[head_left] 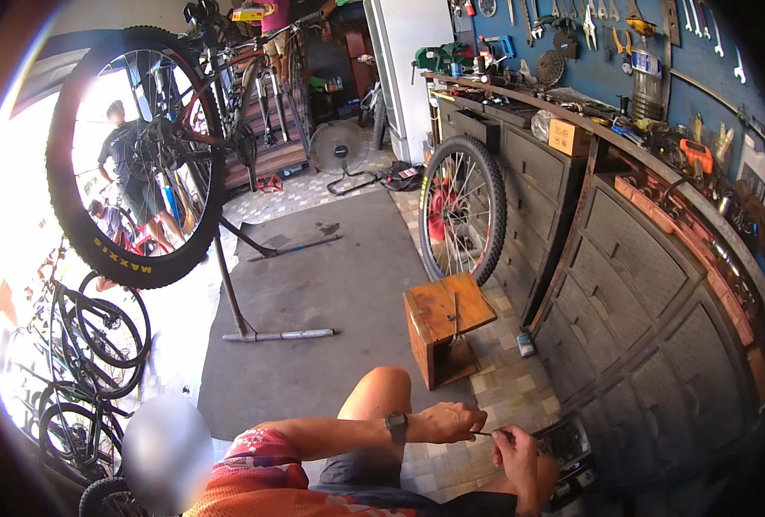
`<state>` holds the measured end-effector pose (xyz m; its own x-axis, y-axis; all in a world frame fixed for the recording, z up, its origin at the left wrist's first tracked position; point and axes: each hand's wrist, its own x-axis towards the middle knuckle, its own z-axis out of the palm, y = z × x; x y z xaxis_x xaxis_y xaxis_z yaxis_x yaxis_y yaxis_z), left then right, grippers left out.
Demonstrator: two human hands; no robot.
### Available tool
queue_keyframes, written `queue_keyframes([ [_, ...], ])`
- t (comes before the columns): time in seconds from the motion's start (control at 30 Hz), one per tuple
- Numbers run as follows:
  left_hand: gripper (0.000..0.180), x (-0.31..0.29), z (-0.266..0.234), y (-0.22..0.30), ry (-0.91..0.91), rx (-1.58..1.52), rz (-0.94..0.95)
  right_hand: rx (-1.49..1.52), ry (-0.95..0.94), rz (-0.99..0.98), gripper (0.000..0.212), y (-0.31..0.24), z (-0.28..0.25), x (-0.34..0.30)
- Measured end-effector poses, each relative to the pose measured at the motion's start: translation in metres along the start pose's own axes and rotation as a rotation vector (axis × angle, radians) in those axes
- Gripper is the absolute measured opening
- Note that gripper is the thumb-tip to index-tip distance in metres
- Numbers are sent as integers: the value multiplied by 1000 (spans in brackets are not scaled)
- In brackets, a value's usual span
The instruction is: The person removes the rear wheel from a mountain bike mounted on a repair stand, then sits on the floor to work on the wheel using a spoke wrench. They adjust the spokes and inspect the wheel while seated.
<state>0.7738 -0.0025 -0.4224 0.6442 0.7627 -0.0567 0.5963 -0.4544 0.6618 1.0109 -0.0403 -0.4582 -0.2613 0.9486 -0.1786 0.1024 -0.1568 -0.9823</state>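
My left hand [450,422], with a dark watch [396,427] on its wrist, reaches across above my knees. Its fingers are closed around one end of a thin dark rod-like piece [482,433]. The other end sits in a pinch of my right hand [517,455], just to the right and a little lower. The piece is too small to name its kind. Beside my right hand, low on the floor, lies an open black case [567,441]; its contents are hard to make out. Beyond my hands stands a wooden box [430,303] with a slim metal tool [454,314] on top.
A bicycle wheel [499,202] leans against dark drawer cabinets [628,258] on the right, below a cluttered workbench [589,125]. At left, a bike hangs on a repair stand [232,284] over a grey mat [348,258]. A small bottle [525,343] stands near the drawers. People are in the background.
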Motion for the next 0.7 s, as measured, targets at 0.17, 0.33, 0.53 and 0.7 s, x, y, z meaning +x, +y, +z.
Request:
queue_keyframes([
  [0.17, 20, 2, -3, -13, -177, 13, -18, -70, 3, -49, 18, 11, -1, 7],
  [0.33, 37, -19, -5, -11, -31, 93, -22, -155, -82, -150, 18, 14, 5, 30],
  [0.53, 18, -24, -20, -12, 193, 134, -55, -330, -126, -299, 18, -22, 9, 47],
  [0.7, 21, -17, -20, -14, 210, -61, -5, -338, -85, -176, 16, -48, 2, 43],
])
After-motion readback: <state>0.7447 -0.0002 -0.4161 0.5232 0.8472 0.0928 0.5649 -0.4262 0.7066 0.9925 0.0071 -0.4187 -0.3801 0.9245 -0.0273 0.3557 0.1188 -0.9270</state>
